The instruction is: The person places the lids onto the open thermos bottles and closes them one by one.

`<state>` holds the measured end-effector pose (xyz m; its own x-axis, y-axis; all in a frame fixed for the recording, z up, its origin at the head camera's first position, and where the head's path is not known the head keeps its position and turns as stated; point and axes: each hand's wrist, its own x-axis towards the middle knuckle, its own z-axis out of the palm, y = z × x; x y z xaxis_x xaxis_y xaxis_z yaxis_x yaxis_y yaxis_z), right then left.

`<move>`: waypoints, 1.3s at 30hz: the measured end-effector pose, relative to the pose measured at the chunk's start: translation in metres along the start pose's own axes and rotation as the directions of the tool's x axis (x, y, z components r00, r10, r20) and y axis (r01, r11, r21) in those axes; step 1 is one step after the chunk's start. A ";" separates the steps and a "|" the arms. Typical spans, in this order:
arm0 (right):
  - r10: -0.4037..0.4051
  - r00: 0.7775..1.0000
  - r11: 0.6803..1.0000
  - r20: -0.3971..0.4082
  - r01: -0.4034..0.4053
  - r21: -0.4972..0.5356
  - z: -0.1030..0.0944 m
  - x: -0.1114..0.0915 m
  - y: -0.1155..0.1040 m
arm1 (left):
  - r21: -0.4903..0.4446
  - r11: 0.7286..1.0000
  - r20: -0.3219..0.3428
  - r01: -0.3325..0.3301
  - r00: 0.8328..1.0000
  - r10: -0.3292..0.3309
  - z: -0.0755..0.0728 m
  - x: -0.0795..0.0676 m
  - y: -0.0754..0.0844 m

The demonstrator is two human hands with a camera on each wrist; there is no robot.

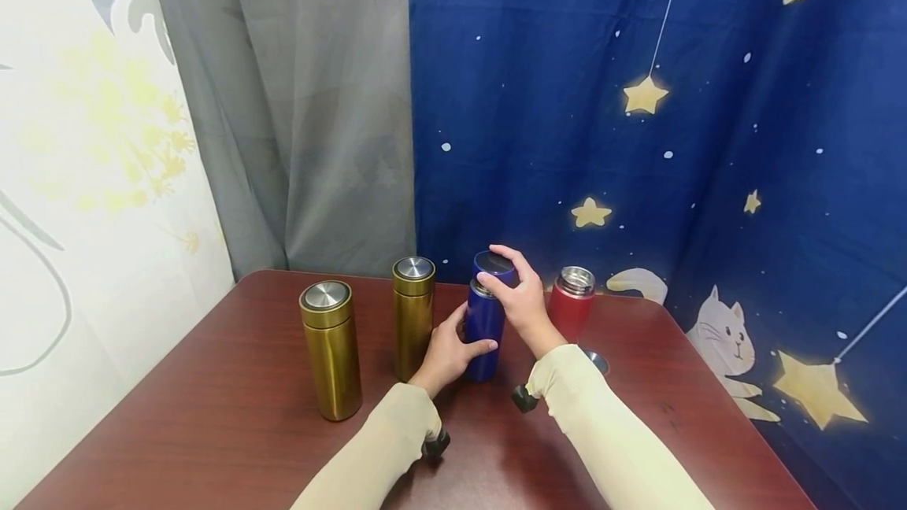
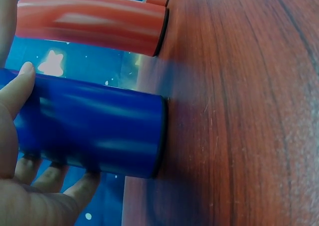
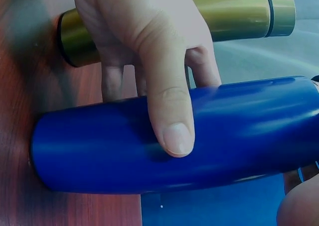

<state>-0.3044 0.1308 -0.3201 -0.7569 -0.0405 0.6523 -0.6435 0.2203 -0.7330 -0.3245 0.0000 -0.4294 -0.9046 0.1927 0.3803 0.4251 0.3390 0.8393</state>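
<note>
A blue thermos [image 1: 485,329] stands upright on the table, its base on the wood. My left hand [image 1: 448,354] grips its body, thumb on the near side and fingers around the far side, as the right wrist view shows with the thumb [image 3: 177,136] across it. Above the thermos's mouth, my right hand [image 1: 523,301] holds the blue lid [image 1: 494,263] between thumb and fingers. The lid sits slightly tilted, with a band of metal neck showing under it. In the right wrist view, only part of my right hand [image 3: 301,201] appears, at the lower right corner.
Right of the blue thermos stands a lidless red thermos [image 1: 569,313]; a round lid [image 1: 597,360] lies near it, partly behind my right sleeve. Two gold thermoses, one nearer [image 1: 333,368] and one farther [image 1: 411,329], stand capped on the left. Curtains hang behind the table [image 1: 234,431].
</note>
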 end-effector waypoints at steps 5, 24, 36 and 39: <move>0.015 1.000 1.000 0.026 -0.015 -0.021 0.001 -0.002 0.005 | 0.012 1.000 -0.001 -0.010 1.000 0.010 0.001 0.000 -0.002; 0.011 0.974 0.971 0.227 0.044 -0.234 -0.023 0.001 0.023 | -0.038 0.997 -0.007 -0.064 0.998 0.063 0.001 0.002 -0.004; -0.082 0.992 0.900 0.093 0.114 -0.421 -0.017 0.001 0.034 | -0.041 0.996 -0.019 -0.076 0.997 0.076 0.001 0.001 -0.005; -0.117 0.991 0.881 0.058 0.130 -0.456 -0.015 -0.001 0.034 | -0.035 0.996 -0.020 -0.086 0.996 0.085 0.002 0.001 -0.004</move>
<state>-0.3245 0.1528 -0.3429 -0.6817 -0.1222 0.7214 -0.6135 0.6328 -0.4725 -0.3274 0.0005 -0.4332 -0.8655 0.2021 0.4582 0.4997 0.2883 0.8168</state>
